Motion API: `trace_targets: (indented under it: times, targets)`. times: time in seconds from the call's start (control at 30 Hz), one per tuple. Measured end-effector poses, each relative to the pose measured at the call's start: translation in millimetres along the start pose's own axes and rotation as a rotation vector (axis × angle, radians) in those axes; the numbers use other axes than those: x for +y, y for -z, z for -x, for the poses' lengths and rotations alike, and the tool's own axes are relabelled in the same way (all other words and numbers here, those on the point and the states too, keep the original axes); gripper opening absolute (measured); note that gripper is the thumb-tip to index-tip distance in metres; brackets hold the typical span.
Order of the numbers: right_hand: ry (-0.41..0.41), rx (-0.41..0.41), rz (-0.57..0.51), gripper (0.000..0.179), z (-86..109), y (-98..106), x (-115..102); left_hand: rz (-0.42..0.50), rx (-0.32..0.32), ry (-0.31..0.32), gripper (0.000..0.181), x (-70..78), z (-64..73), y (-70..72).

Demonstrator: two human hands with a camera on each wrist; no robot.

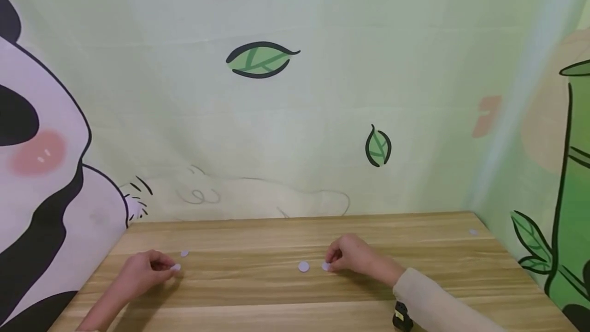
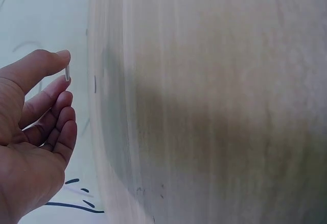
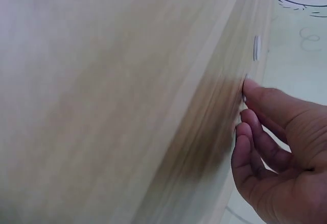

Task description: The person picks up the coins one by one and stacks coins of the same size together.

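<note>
My left hand (image 1: 140, 273) pinches a small round white disc (image 1: 175, 267) between thumb and index finger. In the left wrist view this disc (image 2: 67, 73) appears edge-on, held above the table, with the other fingers loosely bent. A second white disc (image 1: 185, 253) lies on the table just beyond that hand. Low at mid-table, my right hand (image 1: 354, 256) holds another white disc (image 1: 325, 266) by its edge with thumb and fingertips; its fingers partly cover it. Beside it on the left lies a larger-looking white disc (image 1: 303, 267), which shows layered edges (image 3: 257, 48) in the right wrist view.
One more pale disc (image 1: 473, 231) lies near the far right corner of the wooden table (image 1: 249, 291). Behind the table hangs a printed cloth backdrop (image 1: 322, 91) with a panda and leaves. A black device (image 1: 402, 316) sits at the right wrist.
</note>
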State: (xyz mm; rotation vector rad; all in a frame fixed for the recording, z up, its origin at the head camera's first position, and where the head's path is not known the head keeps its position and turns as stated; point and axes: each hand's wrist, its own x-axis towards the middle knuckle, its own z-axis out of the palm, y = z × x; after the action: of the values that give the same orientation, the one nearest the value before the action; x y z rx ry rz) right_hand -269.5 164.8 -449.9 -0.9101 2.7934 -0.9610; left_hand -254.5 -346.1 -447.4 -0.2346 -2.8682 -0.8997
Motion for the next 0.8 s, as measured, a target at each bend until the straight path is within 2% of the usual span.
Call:
trace_targets:
  times: [0.3,0.63,0.8]
  targets:
    - [-0.029,0.060,-0.079,0.008,3.1,-3,2,0.011,0.004,-0.004,0.023,7.9,-0.9,-0.8]
    - [-0.046,0.093,-0.054,0.007,3.4,-6,2,0.027,-0.011,-0.002,0.026,22.7,-3.7,-2.7]
    - [-0.057,0.089,-0.056,0.007,3.6,-5,1,0.049,-0.014,-0.027,0.025,30.6,-5.0,-6.1]
